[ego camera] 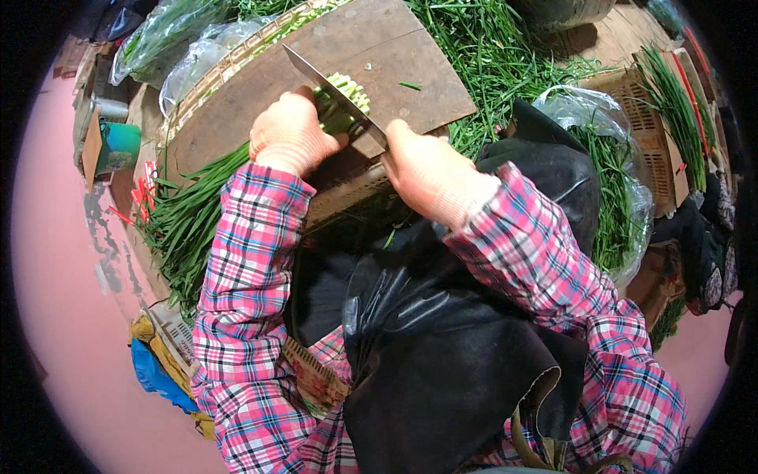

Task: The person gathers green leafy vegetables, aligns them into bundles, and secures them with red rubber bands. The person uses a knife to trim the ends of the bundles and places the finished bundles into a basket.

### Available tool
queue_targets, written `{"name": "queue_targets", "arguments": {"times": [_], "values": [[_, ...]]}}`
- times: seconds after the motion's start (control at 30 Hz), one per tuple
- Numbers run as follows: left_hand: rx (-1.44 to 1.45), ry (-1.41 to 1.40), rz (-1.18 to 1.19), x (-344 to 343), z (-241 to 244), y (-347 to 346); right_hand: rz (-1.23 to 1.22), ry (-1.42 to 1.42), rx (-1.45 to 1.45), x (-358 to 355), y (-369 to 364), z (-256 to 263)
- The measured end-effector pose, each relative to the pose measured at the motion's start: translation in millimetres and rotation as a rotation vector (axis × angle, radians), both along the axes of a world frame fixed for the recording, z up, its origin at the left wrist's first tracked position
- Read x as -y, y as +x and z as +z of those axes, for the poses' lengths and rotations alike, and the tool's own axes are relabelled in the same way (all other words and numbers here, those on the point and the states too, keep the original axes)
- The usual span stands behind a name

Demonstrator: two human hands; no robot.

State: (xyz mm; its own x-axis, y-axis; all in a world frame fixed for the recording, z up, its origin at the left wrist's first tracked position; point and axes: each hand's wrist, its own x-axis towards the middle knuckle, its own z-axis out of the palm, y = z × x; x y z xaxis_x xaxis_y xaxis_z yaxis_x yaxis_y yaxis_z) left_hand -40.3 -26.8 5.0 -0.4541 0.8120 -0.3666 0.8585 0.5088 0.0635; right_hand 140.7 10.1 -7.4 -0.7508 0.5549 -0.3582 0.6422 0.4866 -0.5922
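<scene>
My left hand [294,133], in a light orange knit glove, grips a bundle of long green stalks, probably garlic chives [195,219], on a worn wooden board [231,112]. Their leaves hang down over the board's left end beside my left sleeve. My right hand [429,172], gloved alike, is closed around the handle of a wide-bladed knife [337,92]. The blade stands across the pale stalk ends [353,95], just right of my left fingers. Two small cut bits lie on the board beyond the blade. The knife's handle is mostly hidden by my right hand.
The board rests across a plastic crate [346,195]. Loose green leaves [497,53] are heaped behind and right of it. A clear plastic bag of greens [610,207] stands at right, near another crate [645,124]. Plastic bags [201,56] and a green container [120,146] are at left. A black apron [438,349] covers my lap.
</scene>
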Motion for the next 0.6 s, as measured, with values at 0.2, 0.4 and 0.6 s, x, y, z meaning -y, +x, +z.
{"name": "queue_targets", "arguments": {"times": [0.2,0.4,0.6], "values": [[-0.042,0.04,-0.04,-4,-1,-9,-0.076,0.035,-0.089,-15,-29,-9],[0.007,0.017,-0.03,-6,-9,-12,-0.041,0.012,-0.047,-9,-5,-11],[0.02,0.018,-0.059,-9,-7,-17,-0.048,0.027,-0.12,-21,-35,-30]]}}
